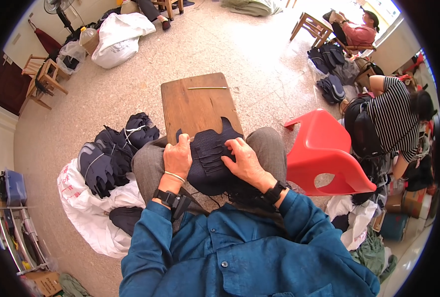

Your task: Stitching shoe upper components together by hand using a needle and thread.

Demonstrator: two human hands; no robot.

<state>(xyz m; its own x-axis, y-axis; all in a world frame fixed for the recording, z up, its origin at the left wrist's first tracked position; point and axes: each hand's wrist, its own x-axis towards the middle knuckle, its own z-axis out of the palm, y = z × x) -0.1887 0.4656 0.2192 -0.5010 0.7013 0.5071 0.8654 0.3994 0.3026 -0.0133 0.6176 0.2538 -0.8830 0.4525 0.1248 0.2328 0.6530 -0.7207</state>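
Observation:
A dark navy shoe upper (209,156) lies over my lap and the near end of a wooden board, with rows of dark lace across its middle. My left hand (178,157) is closed on its left edge, fingertips pinched together. At its right side my right hand (244,161) has thumb and forefinger bent in by the lacing, holding the upper. Whether a lace end is between those fingers is too small to tell. On the far part of the wooden board (200,109) rests a thin pale rod (207,88), apart from both hands.
Bundles of dark shoe pieces (113,153) sit at my left on a white sack (81,218). A red plastic chair (324,148) stands close on my right. Beyond it a person in a striped shirt (393,114) bends over. Another person in pink (361,33) sits far right.

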